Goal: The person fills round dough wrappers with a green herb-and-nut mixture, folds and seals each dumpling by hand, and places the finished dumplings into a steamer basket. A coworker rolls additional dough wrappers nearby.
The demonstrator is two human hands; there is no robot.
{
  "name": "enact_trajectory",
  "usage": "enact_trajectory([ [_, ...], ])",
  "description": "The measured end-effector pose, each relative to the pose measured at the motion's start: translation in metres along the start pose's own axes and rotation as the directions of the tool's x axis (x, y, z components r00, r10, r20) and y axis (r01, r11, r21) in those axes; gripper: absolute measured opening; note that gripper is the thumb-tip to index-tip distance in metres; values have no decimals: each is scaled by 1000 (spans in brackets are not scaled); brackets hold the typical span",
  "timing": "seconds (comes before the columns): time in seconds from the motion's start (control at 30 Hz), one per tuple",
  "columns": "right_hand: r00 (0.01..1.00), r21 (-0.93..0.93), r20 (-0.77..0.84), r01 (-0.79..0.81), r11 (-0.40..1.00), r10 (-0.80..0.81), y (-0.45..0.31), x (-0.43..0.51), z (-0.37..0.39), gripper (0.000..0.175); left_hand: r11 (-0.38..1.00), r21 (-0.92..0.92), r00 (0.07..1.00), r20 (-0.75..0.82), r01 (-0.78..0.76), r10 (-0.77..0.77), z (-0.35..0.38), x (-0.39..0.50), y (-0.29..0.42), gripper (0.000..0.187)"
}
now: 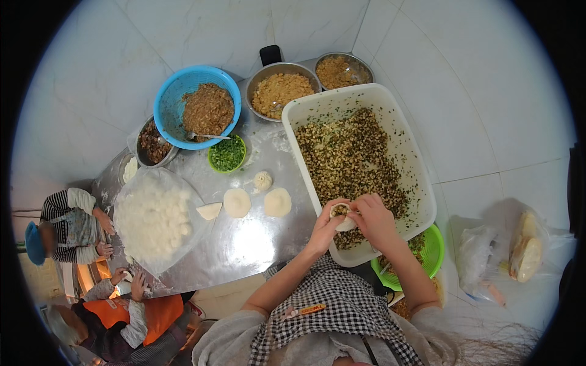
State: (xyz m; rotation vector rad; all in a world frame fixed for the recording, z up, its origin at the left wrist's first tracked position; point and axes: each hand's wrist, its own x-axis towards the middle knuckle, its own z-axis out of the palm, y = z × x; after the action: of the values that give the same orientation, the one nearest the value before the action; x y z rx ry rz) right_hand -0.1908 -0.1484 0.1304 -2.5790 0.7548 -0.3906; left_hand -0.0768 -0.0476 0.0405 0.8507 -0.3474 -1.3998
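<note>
A round dough wrapper (346,223) with chopped filling showing in its open top is held over the near end of a white plastic tub (293,137). My left hand (326,225) cups it from the left, and my right hand (373,219) pinches its rim from the right. Chopped green and brown filling (352,160) covers much of the tub's bottom. On the steel table, left of the tub, lie two flat dough rounds (237,202) (277,202), a pleated bun (263,181) and a folded dough piece (209,211).
Dough pieces (155,215) fill a plastic bag at left. Behind stand a blue basket (165,110), a small green bowl of chopped greens (227,154) and steel bowls (284,94). A green basket (435,256) sits beneath the tub. Two co-workers (68,224) (142,315) are at the table's left end.
</note>
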Motion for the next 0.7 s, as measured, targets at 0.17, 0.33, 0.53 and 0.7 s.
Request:
enact_trajectory([
  [0.17,984,-114,122,146,983,-132,6,4,-4,13,985,170,1000,-5,16,-16,1,1,6,38],
  [0.33,982,-100,105,168,981,-158,5,9,-6,15,985,118,991,-45,129,-125,4,2,15,39],
  [0.53,969,-136,203,169,976,-140,5,13,-10,20,972,127,979,7,200,-203,-7,10,18,36],
  [0.7,935,-119,286,250,961,-208,1,19,-15,19,960,81,959,70,267,-273,-10,16,21,36],
])
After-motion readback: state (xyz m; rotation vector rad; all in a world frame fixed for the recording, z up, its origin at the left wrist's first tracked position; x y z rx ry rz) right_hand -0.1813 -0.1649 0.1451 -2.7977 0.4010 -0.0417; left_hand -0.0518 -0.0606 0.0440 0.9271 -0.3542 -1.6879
